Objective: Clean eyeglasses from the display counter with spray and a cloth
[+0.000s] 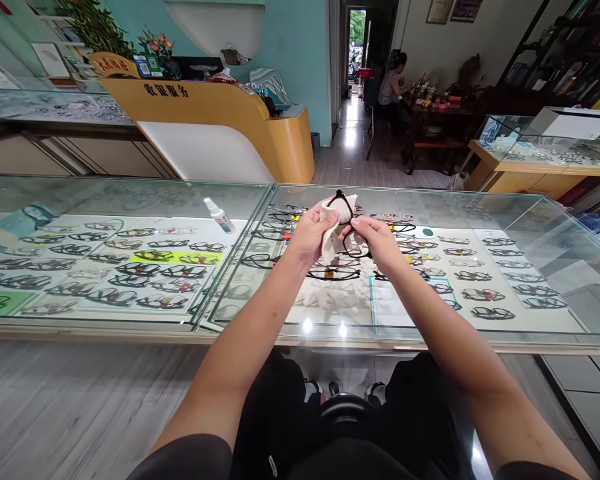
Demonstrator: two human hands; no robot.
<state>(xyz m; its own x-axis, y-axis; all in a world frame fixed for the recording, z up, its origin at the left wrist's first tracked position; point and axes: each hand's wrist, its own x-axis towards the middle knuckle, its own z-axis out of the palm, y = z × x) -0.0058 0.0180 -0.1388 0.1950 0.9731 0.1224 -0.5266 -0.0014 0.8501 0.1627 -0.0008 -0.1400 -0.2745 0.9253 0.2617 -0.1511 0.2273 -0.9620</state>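
Note:
Black-framed eyeglasses (356,245) are held up above the glass display counter, between both hands. My left hand (310,233) is closed around a pale cloth (329,248), pinching it over one lens of the glasses. With fingers and thumb pressed together, my right hand (375,241) grips the frame near its middle. The second lens hangs below the right fingers, uncovered. Part of the frame is hidden behind the cloth and the fingers. A white spray bottle (220,215) stands on the counter top, to the left of my left hand.
Under the glass top (330,320) lie rows of eyeglasses (483,295). A wooden reception desk (285,143) stands beyond the counter. In the back room a person (393,87) sits at a cluttered table (440,110). Another glass case (545,150) is at the right.

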